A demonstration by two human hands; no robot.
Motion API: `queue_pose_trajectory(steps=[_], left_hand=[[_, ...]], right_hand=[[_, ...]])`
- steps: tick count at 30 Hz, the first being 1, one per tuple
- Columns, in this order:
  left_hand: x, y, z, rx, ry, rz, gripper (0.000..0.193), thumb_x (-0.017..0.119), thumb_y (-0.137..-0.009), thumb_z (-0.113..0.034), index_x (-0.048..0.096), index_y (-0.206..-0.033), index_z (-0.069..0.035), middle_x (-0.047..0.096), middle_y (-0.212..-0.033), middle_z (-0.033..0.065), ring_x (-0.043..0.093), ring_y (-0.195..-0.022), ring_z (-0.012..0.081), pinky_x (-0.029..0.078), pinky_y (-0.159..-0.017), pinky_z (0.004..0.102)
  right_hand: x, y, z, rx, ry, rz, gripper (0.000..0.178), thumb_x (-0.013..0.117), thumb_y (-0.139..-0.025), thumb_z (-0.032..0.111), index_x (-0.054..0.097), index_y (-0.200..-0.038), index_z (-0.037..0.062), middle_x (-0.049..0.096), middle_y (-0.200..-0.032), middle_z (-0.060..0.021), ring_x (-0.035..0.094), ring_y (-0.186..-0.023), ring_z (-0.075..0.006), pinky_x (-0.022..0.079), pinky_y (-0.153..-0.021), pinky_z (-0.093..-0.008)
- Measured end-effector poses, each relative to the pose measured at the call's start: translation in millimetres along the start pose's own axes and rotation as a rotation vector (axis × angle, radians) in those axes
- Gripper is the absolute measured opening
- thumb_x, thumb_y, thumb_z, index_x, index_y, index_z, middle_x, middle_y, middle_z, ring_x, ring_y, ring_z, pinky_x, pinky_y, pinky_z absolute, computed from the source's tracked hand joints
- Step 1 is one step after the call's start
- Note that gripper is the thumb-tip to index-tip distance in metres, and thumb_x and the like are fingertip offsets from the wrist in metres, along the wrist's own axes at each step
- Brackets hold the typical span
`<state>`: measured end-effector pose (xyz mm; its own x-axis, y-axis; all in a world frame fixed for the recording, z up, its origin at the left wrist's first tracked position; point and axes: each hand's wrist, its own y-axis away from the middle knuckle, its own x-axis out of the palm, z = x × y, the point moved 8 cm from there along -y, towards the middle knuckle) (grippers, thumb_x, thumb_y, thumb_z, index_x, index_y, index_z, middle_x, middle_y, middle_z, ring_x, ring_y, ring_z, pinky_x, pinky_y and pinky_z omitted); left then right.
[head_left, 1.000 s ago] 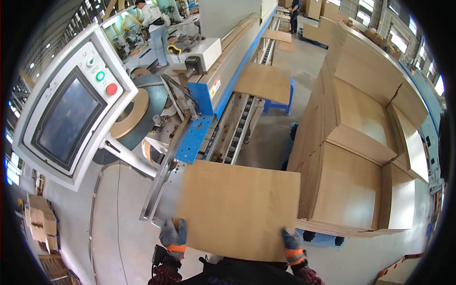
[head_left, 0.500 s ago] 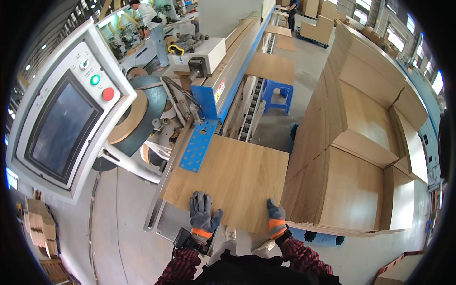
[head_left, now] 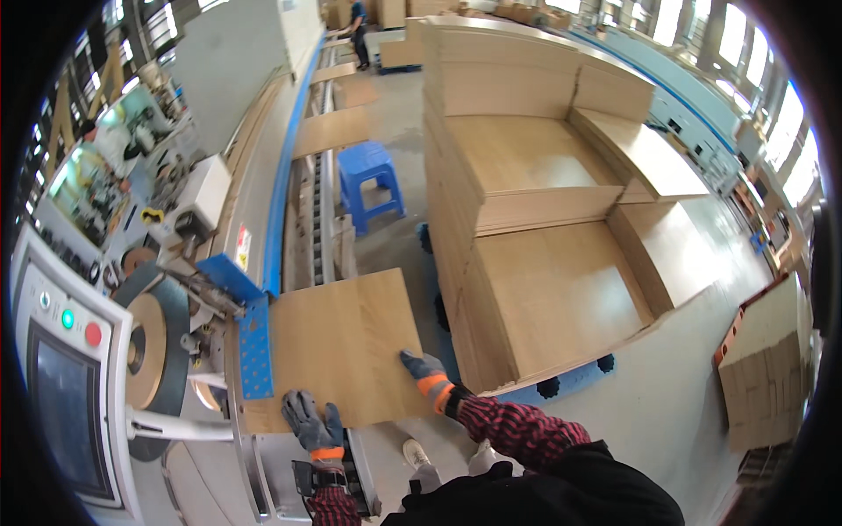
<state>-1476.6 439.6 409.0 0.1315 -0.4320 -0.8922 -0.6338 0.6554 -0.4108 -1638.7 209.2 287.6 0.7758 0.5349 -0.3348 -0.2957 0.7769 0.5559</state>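
Note:
A square wood-grain panel (head_left: 342, 337) lies flat at the infeed end of a long machine, its left side under a perforated blue plate (head_left: 256, 351). My left hand (head_left: 309, 425), in a grey glove with an orange cuff, rests on the panel's near edge with fingers stretched out. My right hand (head_left: 424, 370), gloved the same way, grips the panel's right edge. Its thumb shows on top, while its other fingers are partly hidden.
Tall stacks of panels (head_left: 561, 280) stand at the right on a blue pallet (head_left: 570, 382). Beyond the panel is a blue stool (head_left: 368, 186). At the left are a control screen (head_left: 68, 399) and a tape roll (head_left: 147, 349). A co-worker (head_left: 359, 33) stands far off.
My view has swung to the right, so the machine and panel appear farther left. Both hands remain at the panel, the left on its near edge, the right at its right edge.

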Motion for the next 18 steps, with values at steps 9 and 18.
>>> queue_pose_trajectory(steps=[9,18], left_hand=[[59.2,-89.6,3.5,0.074,-0.066,-0.052,0.055,0.046,-0.086,-0.038,0.044,-0.118,0.007,0.037,-0.127,0.0294,0.033,-0.119,0.0457,0.024,-0.103,0.0518],[91.4,-53.4,-136.4,0.012,0.289,0.066,0.056,0.050,-0.086,-0.043,0.048,-0.121,0.001,0.047,-0.117,0.0213,0.048,-0.103,0.0352,0.039,-0.089,0.0423]], right_hand=[[-140.8,92.9,62.7,-0.787,-0.059,-0.303,0.046,0.060,-0.082,0.035,0.055,-0.113,0.0013,0.058,-0.109,-0.0209,0.053,-0.107,-0.0346,0.040,-0.091,-0.0400],[-724.8,112.2,-71.8,-0.197,0.520,-1.573,0.056,0.058,-0.079,0.044,0.053,-0.114,0.0007,0.056,-0.113,-0.0195,0.051,-0.107,-0.0333,0.038,-0.095,-0.0384]])
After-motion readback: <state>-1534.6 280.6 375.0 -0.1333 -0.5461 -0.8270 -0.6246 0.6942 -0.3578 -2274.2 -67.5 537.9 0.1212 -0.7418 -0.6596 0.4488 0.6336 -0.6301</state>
